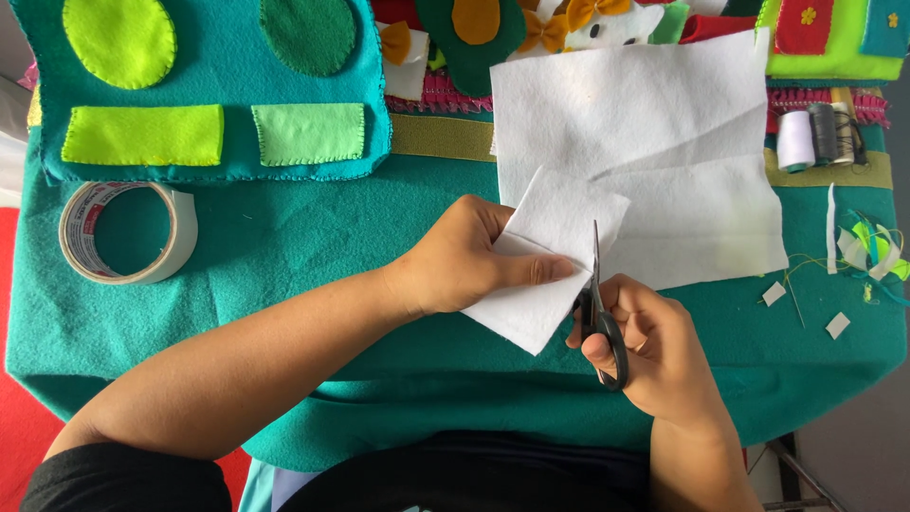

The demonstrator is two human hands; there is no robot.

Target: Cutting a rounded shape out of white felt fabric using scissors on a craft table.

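Now | left hand (464, 261) grip pinches white felt piece (555, 256) | right hand (654, 356) grip closed on scissors (599, 313)

Your small white felt piece (550, 256) is folded and tilted above the desk; black-handled scissors (599, 318) stand upright, blades cutting its right edge.
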